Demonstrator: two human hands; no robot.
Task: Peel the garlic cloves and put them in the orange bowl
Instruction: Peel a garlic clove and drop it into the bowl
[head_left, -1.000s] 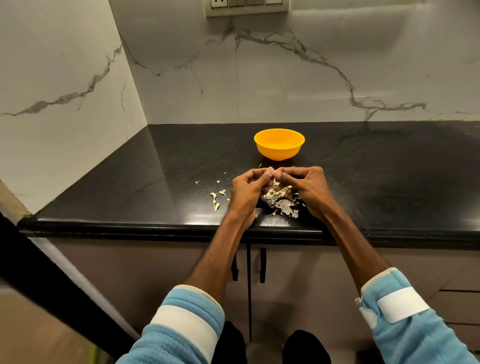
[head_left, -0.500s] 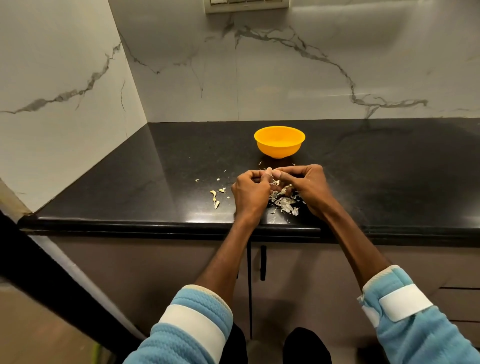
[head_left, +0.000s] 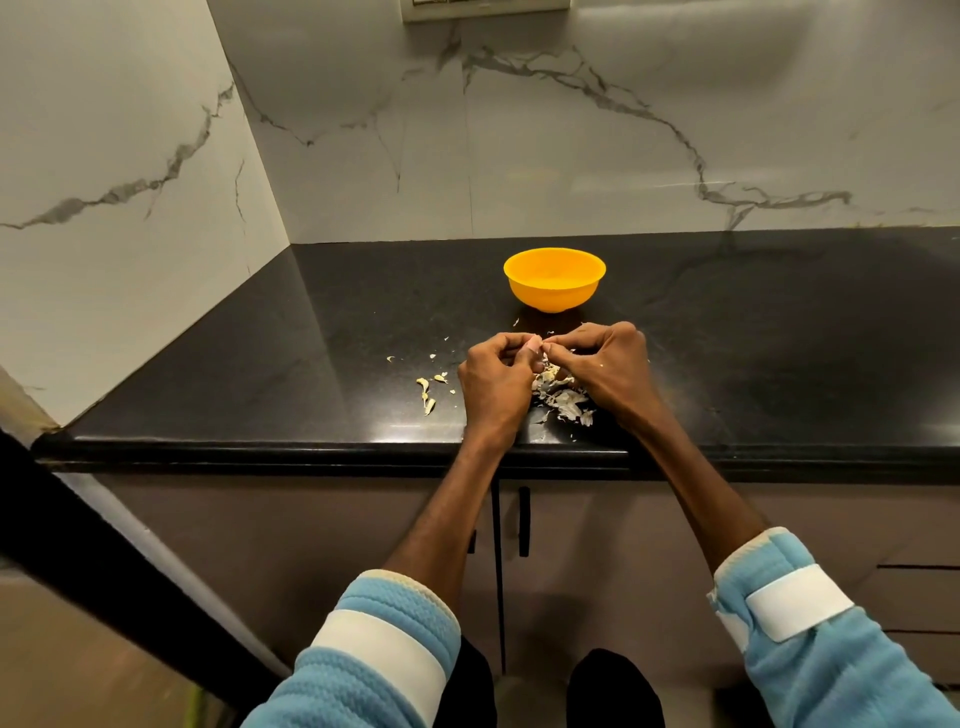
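Both hands stay over the peel pile (head_left: 567, 401) on the table (head_left: 311, 364): left hand (head_left: 493, 382) pinches garlic clove (head_left: 533, 344), right hand (head_left: 610, 366) pinches its skin; bowl (head_left: 554, 283) unmoved.

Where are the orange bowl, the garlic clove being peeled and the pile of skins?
orange bowl (head_left: 554, 296): head view, front outer wall.
garlic clove (head_left: 533, 344): head view, exposed pink tip.
pile of skins (head_left: 566, 399): head view, middle of the heap.
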